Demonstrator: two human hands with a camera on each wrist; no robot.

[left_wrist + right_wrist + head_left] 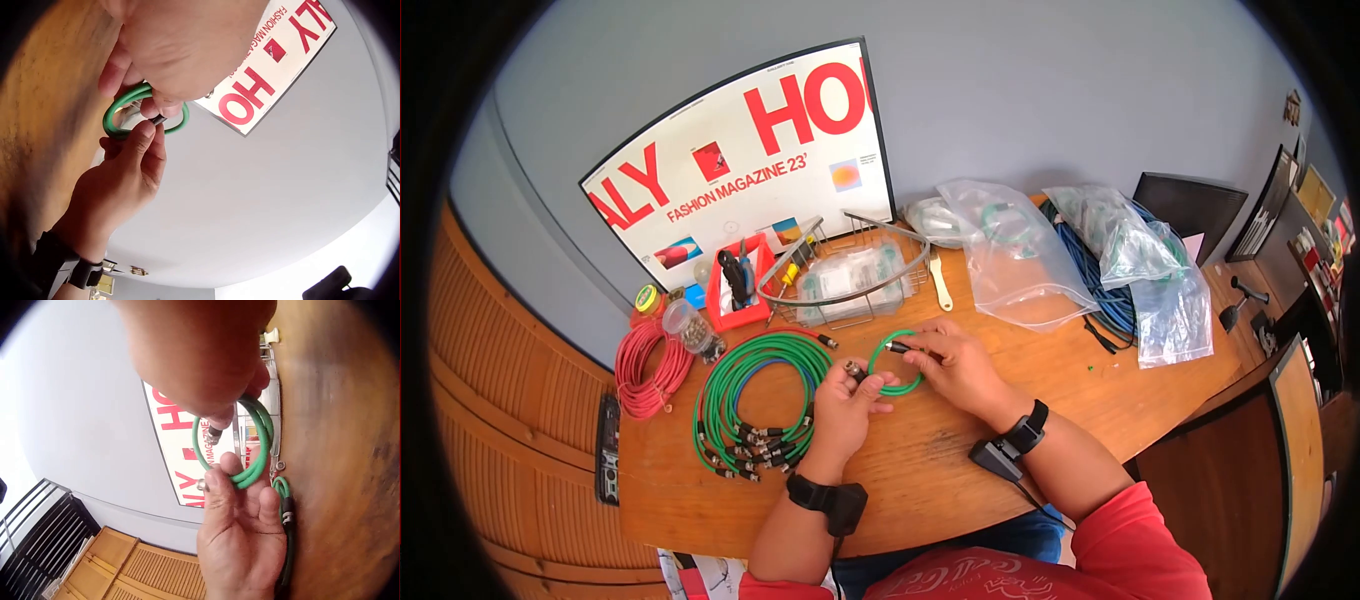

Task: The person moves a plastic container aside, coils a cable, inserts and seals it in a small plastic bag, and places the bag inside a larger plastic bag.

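A small green cable coil (897, 364) is held between both hands over the wooden table (960, 470). My left hand (862, 380) grips the coil's near left side, with a metal connector (854, 369) at its fingertips. My right hand (915, 350) pinches the other, dark connector (897, 347) at the top of the loop. In the left wrist view the green coil (125, 103) shows under my left hand, with the right hand's thumb (147, 134) against it. The right wrist view shows the coil (250, 450) across the left hand's fingers (240, 506).
A big bundle of green cables (750, 400) lies left of the hands, with a red cable coil (645, 365) beyond it. Behind stand a wire basket (850, 275), a red bin (735, 290), plastic bags (1020, 250), blue cables (1100, 280) and a monitor (750, 160).
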